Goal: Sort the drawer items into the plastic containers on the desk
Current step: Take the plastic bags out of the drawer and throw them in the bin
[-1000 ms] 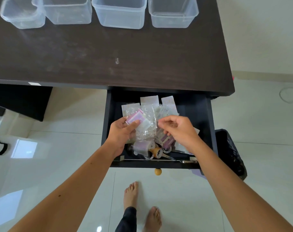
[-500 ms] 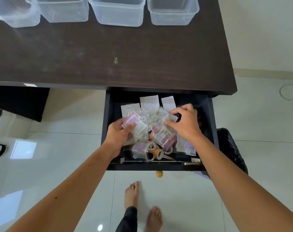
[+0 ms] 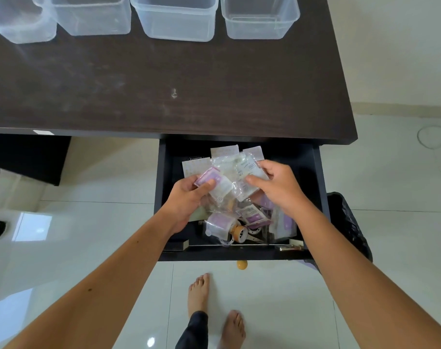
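The open black drawer (image 3: 164, 197) under the desk holds clear packets, purple-and-white sachets and tape rolls (image 3: 239, 234). My left hand (image 3: 186, 197) grips a stack of purple-and-white packets (image 3: 214, 181) above the drawer's left half. My right hand (image 3: 279, 187) pinches a clear plastic packet (image 3: 247, 170) beside that stack. Several clear plastic containers (image 3: 176, 18) stand in a row along the desk's far edge.
The dark desk top (image 3: 164, 84) stretches between the drawer and the containers. White paper slips (image 3: 224, 151) lie at the drawer's back. A black bin bag (image 3: 350, 222) sits right of the drawer. My bare feet (image 3: 199, 293) stand on white tiles below.
My right hand has picked a clear packet out of the drawer and brought it left, next to the stack that my left hand holds. The left hand has risen a little.
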Demonstrator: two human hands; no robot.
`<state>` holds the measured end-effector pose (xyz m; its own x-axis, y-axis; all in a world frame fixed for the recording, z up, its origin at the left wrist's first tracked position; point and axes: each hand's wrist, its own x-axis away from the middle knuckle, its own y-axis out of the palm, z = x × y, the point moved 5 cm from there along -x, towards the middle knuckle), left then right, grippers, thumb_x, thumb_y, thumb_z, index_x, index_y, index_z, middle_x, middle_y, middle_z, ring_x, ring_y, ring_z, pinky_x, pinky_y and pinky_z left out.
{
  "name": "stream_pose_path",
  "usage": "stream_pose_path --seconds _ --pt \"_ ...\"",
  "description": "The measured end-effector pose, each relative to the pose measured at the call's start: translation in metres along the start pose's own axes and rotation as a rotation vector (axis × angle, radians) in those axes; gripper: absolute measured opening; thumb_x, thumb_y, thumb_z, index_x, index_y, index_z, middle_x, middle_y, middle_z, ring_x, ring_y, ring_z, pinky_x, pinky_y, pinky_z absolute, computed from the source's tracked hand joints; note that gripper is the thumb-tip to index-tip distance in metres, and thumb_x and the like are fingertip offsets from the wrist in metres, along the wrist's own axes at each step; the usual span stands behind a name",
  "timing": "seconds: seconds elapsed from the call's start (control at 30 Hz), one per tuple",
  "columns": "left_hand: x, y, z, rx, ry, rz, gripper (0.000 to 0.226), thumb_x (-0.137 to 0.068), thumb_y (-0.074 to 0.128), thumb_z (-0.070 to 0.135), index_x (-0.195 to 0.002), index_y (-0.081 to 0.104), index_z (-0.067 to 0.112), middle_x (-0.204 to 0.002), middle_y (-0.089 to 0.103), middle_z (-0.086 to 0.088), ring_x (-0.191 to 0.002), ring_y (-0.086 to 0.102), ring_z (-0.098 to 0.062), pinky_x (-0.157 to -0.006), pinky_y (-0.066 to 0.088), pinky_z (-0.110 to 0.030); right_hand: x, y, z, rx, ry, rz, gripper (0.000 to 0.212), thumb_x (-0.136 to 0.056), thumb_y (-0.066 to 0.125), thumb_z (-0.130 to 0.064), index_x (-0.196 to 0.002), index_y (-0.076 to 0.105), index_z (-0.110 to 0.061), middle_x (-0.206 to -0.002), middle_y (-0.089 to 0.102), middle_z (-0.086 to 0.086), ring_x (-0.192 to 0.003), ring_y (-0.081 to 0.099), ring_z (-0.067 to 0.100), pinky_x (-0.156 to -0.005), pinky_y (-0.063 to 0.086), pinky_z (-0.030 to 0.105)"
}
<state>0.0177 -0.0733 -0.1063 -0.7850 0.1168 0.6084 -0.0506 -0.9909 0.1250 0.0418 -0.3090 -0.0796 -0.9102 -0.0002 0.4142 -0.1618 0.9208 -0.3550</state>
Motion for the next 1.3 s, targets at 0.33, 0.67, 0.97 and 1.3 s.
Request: stream_pose_path --seconds 0.33,0.67,0.97,1.3 --pt "0.001 -0.004 0.007 -0.018 0.059 0.080 0.025 -0.092 0.079 0.009 -0.112 0.064 0.010 -0.098 0.080 -0.010 -0.084 0.078 -0.019 -0.074 0.062 -0.035 0.012 0.020 -0.011 -0.162 0.117 -0.208 0.033 -0.095 0.076 -0.022 -0.127 0.073 -0.026 -0.120 0.079 -0.007 -0.113 0.075 0.013 -0.109 0.055 0.045" --pt "0.002 -0.006 0.008 0.102 0.022 0.148 0.074 -0.088 0.082 0.007 -0.150 0.042 0.009 -0.118 0.078 -0.017 -0.106 0.078 -0.032 -0.097 0.061 -0.054 0.035 -0.023 0.002 0.174 -0.030 -0.151 0.071 -0.073 0.094 -0.043 -0.137 0.066 -0.029 -0.127 0.070 -0.013 -0.115 0.067 0.006 -0.104 0.057 0.036" --pt "0.008 -0.008 0.014 0.079 0.052 0.138 0.036 -0.093 0.076 0.005 -0.119 0.059 0.025 -0.123 0.077 -0.013 -0.103 0.077 -0.024 -0.091 0.063 -0.039 0.043 -0.020 0.020 0.667 -0.024 -0.391 0.093 -0.068 0.098 -0.030 -0.150 0.055 -0.025 -0.118 0.054 -0.010 -0.115 0.053 0.015 -0.100 0.054 0.039" --pt "0.009 -0.010 0.017 0.064 0.080 0.145 0.032 -0.093 0.078 0.007 -0.121 0.063 0.016 -0.117 0.079 -0.010 -0.104 0.079 -0.023 -0.088 0.064 -0.038 0.042 -0.021 0.018 0.645 -0.131 -0.396 0.014 -0.078 0.091 -0.033 -0.081 0.078 -0.036 -0.098 0.067 -0.020 -0.102 0.060 0.010 -0.091 0.055 0.043"
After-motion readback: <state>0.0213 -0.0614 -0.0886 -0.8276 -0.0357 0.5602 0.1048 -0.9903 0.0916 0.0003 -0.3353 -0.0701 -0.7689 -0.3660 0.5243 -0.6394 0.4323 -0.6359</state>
